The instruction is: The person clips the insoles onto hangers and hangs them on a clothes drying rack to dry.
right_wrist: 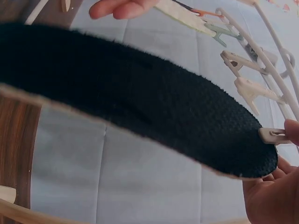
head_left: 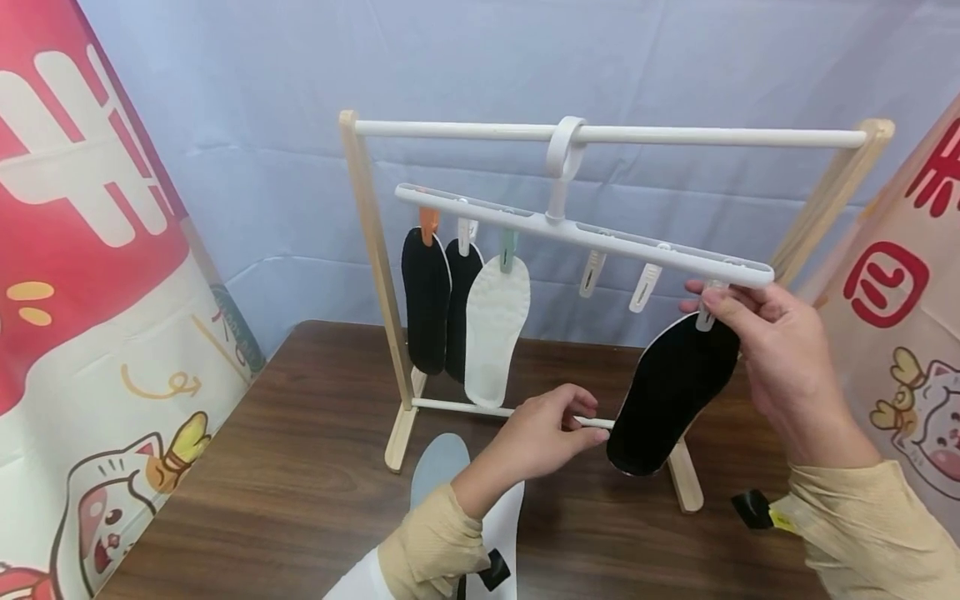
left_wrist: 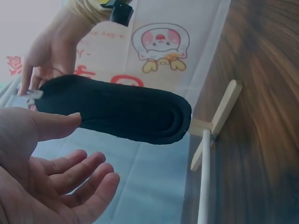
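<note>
At the right end of the white clip hanger (head_left: 480, 210) a black insole (head_left: 667, 400) hangs from a white clip (head_left: 706, 315). My right hand (head_left: 787, 358) pinches that clip, thumb in front, with fingers behind the insole's top in the right wrist view. Close to the insole's lower edge is my left hand (head_left: 536, 433), its fingers loosely bent and holding nothing. Further left on the hanger hang a white insole (head_left: 495, 333) from a green clip (head_left: 507, 250) and two more black insoles (head_left: 426, 308). Two white clips (head_left: 592, 275) between hold nothing.
The hanger hooks over the top bar (head_left: 712, 137) of a wooden-legged rack (head_left: 378, 267), tilting down to the right. A light blue insole (head_left: 441, 467) and a white one (head_left: 504, 529) lie on the brown table (head_left: 300, 467), partly behind my left forearm. Printed curtains (head_left: 150, 333) flank the table.
</note>
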`<state>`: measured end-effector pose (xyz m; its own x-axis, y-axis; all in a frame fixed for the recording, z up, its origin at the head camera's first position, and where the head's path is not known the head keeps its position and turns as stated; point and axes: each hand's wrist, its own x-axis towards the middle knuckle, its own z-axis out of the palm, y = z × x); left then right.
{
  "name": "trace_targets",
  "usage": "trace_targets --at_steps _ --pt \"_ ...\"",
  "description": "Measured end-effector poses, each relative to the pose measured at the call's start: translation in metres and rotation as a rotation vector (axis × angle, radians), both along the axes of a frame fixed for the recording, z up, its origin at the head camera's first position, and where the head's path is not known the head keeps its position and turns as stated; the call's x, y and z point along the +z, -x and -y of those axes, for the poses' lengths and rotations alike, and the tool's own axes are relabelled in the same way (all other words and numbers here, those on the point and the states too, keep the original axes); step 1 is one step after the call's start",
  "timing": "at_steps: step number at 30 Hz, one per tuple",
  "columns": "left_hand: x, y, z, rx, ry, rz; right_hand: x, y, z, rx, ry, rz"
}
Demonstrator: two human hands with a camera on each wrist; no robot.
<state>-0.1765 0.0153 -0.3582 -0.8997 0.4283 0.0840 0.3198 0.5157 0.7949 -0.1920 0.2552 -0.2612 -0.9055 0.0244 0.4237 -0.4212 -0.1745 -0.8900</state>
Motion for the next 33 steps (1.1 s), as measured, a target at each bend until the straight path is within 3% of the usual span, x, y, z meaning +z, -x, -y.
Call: trace_targets --at_steps 17,25,33 --pt "-0.008 -0.001 0.026 0.045 0.042 -0.042 -0.001 0.0 0.002 -0.04 -0.036 0.009" --pt "-0.015 -0.006 0.041 0.064 0.104 -0.046 -0.001 0.003 0.0 -0.004 0.022 -0.008" --pt "-0.022 -0.013 0.063 0.097 0.148 -0.041 -0.001 0.001 -0.001 -0.039 -0.04 0.002"
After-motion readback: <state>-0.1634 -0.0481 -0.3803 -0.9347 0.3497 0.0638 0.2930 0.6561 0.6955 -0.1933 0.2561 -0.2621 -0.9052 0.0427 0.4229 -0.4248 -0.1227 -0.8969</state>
